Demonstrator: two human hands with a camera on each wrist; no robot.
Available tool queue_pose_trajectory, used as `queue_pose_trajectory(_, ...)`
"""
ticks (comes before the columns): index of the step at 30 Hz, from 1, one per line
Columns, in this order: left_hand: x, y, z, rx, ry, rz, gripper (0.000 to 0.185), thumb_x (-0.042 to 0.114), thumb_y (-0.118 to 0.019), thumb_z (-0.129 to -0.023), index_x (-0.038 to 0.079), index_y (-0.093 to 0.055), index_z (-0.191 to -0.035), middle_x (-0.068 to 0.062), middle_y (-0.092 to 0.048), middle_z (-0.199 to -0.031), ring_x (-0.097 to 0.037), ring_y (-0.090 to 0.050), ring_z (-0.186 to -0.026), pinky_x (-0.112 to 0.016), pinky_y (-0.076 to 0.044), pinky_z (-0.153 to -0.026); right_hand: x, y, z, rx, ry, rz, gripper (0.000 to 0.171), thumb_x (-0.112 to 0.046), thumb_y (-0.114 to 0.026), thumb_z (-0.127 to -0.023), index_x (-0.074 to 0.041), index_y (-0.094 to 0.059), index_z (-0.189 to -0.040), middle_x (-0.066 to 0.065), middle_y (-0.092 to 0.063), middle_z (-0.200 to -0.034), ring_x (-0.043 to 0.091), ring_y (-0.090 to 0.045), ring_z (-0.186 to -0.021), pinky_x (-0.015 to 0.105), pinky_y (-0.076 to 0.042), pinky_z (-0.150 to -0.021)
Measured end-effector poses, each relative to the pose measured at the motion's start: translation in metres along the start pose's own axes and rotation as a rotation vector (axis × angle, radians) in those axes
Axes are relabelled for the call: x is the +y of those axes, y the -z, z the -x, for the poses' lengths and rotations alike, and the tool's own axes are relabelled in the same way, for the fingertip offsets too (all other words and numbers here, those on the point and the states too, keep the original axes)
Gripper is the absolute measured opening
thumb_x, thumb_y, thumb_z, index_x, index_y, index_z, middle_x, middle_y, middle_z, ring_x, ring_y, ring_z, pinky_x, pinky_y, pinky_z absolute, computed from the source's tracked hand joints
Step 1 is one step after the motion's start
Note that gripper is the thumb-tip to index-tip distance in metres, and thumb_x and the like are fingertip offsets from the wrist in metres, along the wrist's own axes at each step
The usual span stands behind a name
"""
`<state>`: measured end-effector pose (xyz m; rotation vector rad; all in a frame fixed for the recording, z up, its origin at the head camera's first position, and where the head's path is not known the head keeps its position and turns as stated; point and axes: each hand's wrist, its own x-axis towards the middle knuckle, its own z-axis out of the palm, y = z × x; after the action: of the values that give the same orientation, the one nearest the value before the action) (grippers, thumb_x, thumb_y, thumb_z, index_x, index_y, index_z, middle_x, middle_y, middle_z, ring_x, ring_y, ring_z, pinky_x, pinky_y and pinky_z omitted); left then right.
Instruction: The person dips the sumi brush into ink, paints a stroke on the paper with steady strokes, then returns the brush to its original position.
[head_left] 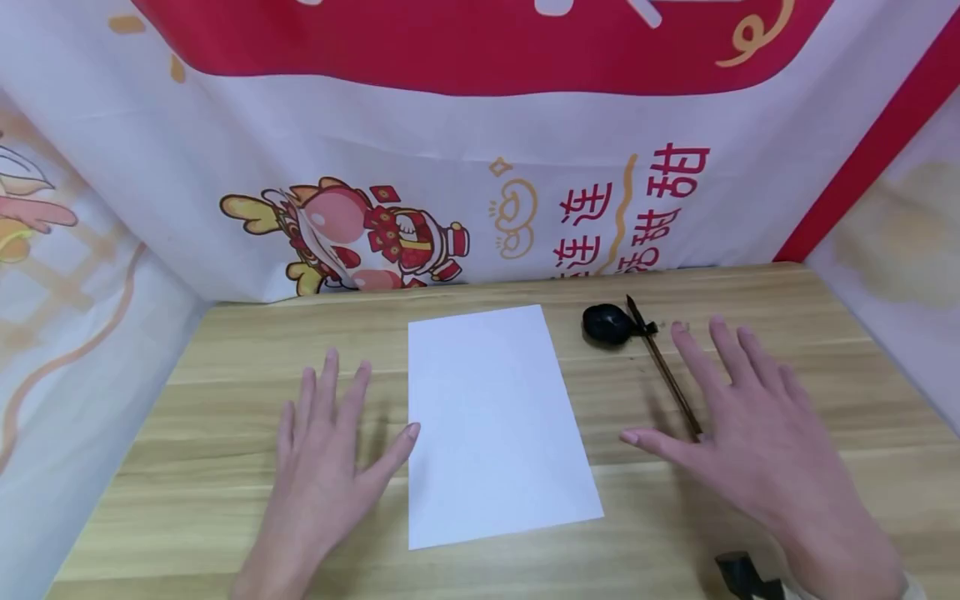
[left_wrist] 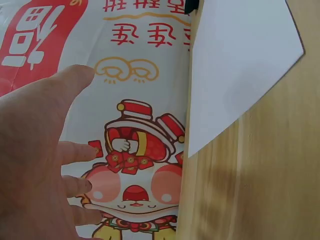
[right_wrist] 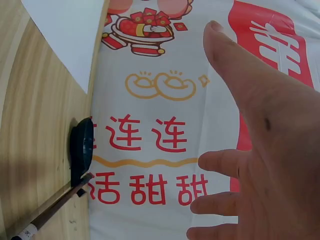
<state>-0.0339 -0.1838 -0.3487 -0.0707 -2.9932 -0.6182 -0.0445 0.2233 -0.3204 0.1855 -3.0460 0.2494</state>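
Note:
A blank white sheet of paper [head_left: 495, 425] lies on the wooden table, slightly askew. To its left hovers my left hand [head_left: 322, 458], fingers spread, the thumb tip over or beside the paper's left edge. On the other side, my right hand [head_left: 765, 442] is also spread and holds nothing. Nearest to it is a writing brush [head_left: 671, 375] with a dark tip and brown handle, its lower end by the base of the thumb. The brush's tip end rests on the handle of a small black ink dish [head_left: 607, 325], also visible in the right wrist view as a dark dish [right_wrist: 82, 145].
A white cloth [head_left: 420, 125] with red and cartoon prints hangs along the table's back edge. More cloth hangs at the left and right sides. A black strap-like piece [head_left: 742, 573] shows by the right wrist. Bare wooden table [head_left: 202, 467] surrounds the paper.

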Motion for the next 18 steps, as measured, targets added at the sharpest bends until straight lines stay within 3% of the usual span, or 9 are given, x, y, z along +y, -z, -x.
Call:
queue_pose_trajectory(3, 0.001, -0.004, -0.001, 0.008, -0.016, 0.023, 0.093, 0.068, -0.064, -0.099, 0.017, -0.032, -0.17, -0.013, -0.003, -0.183, -0.049, -0.008, -0.167, -0.077, -0.011, -0.129, 0.003, 0.0, 0.0, -0.011, 0.003, -0.024, 0.125, -0.092, -0.063, -0.081, -0.029, -0.01, -0.174, 0.021, -0.008, -0.182, 0.054, -0.017, -0.163, 0.084, -0.025, -0.117)
queue_pose_trajectory(6, -0.001, -0.012, -0.002, 0.047, -0.041, 0.079, 0.08, 0.058, -0.069, -0.101, 0.011, -0.047, -0.162, -0.015, -0.021, -0.18, -0.047, -0.023, -0.163, -0.076, -0.02, -0.127, 0.013, -0.004, -0.002, -0.008, 0.017, -0.078, 0.121, -0.085, -0.07, -0.083, -0.029, -0.013, -0.174, 0.023, -0.014, -0.18, 0.058, -0.026, -0.157, 0.086, -0.033, -0.11)
queue_pose_trajectory(11, -0.005, -0.028, -0.003, 0.088, -0.079, 0.174, 0.056, 0.041, -0.079, -0.098, 0.008, -0.068, -0.141, -0.014, -0.049, -0.167, -0.044, -0.043, -0.154, -0.074, -0.031, -0.123, 0.035, -0.019, -0.007, 0.063, 0.079, -0.216, 0.108, -0.05, -0.091, -0.084, -0.023, -0.032, -0.17, 0.029, -0.033, -0.171, 0.06, -0.042, -0.145, 0.085, -0.043, -0.1)
queue_pose_trajectory(14, -0.005, -0.037, -0.003, 0.059, -0.107, 0.205, 0.041, 0.035, -0.086, -0.092, 0.01, -0.078, -0.124, -0.011, -0.061, -0.157, -0.04, -0.052, -0.148, -0.072, -0.035, -0.121, 0.048, -0.03, -0.009, 0.156, 0.144, -0.275, 0.089, -0.028, -0.095, -0.082, -0.015, -0.052, -0.159, 0.027, -0.052, -0.157, 0.053, -0.06, -0.13, 0.074, -0.055, -0.095)
queue_pose_trajectory(18, -0.004, -0.048, -0.004, -0.003, -0.126, 0.26, 0.026, 0.031, -0.091, -0.087, 0.015, -0.083, -0.106, -0.003, -0.07, -0.145, -0.035, -0.057, -0.143, -0.071, -0.039, -0.119, 0.06, -0.042, -0.013, 0.246, 0.237, -0.327, 0.058, -0.009, -0.094, -0.08, -0.01, -0.072, -0.134, 0.017, -0.072, -0.13, 0.039, -0.075, -0.103, 0.052, -0.066, -0.076)
